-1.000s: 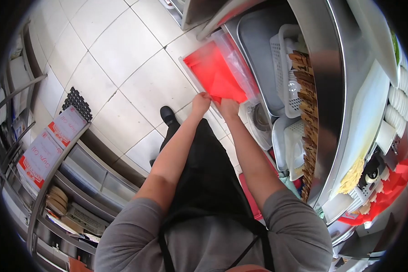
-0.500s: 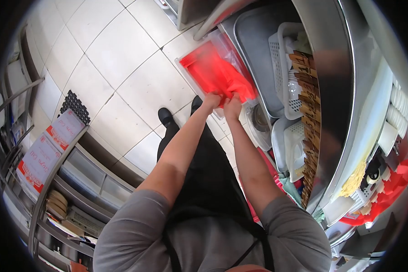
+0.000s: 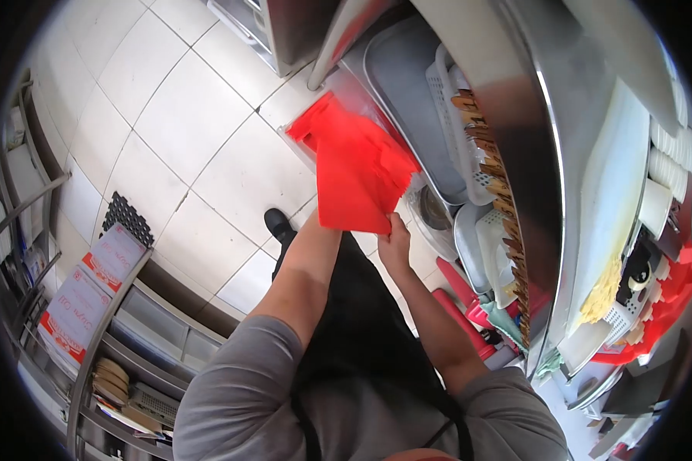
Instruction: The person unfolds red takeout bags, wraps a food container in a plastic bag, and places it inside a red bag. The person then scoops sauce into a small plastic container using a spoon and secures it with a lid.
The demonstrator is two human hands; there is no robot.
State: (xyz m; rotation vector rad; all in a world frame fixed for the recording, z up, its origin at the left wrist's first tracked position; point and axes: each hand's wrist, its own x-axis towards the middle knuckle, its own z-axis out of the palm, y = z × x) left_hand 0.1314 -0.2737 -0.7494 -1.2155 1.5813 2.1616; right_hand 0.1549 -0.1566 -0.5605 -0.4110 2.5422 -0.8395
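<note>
Pale floor tiles (image 3: 207,146) spread beneath a person's forearms in a narrow, cluttered space. Closest, the right hand (image 3: 393,240) has its grip closed, fingers pinching the lower corner of a red sheet (image 3: 354,188). The sheet, now drawn up towards the body, covers the left hand, which showed before; that grip cannot be told. Beyond, more red material (image 3: 323,115) lies in a clear container (image 3: 352,90). A grey tray (image 3: 415,100) edges the right side; open tiles lie left.
</note>
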